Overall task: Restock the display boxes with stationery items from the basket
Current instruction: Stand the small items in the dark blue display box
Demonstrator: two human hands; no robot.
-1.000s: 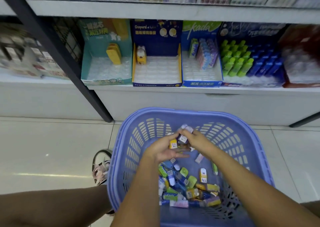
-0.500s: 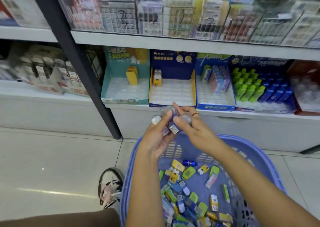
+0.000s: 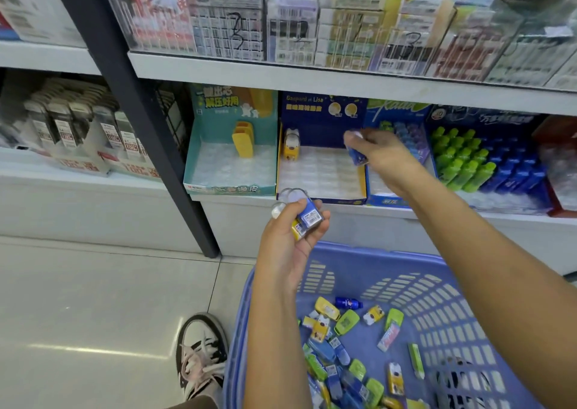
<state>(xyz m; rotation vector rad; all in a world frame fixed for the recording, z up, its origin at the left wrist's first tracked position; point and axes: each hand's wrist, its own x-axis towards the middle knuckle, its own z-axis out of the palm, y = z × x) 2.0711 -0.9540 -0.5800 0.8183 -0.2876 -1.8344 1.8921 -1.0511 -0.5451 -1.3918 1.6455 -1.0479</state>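
A purple-blue plastic basket (image 3: 406, 271) at the lower right holds several small yellow, green and blue stationery items (image 3: 340, 346). My left hand (image 3: 290, 237) hovers above its near rim, shut on a small bunch of correction tapes (image 3: 304, 218) with blue and yellow bodies. My right hand (image 3: 384, 156) reaches over the navy and yellow display box (image 3: 321, 201) on the bottom shelf, pinching one blue correction tape (image 3: 356, 156). That box holds a single yellow and white item (image 3: 292, 145) at its back left; the other slots of its clear insert hold nothing.
A teal display box (image 3: 224, 187) with yellow items stands to the left, and blue boxes with green and blue bottles (image 3: 474, 165) to the right. A black shelf post (image 3: 140, 112) rises at the left. A sneaker (image 3: 203, 352) rests on the tiled floor beside the basket.
Both hands rose out of the basket with items. The right hand then left the left hand and reached up to the navy and yellow box with one blue piece. The view tilted upward.
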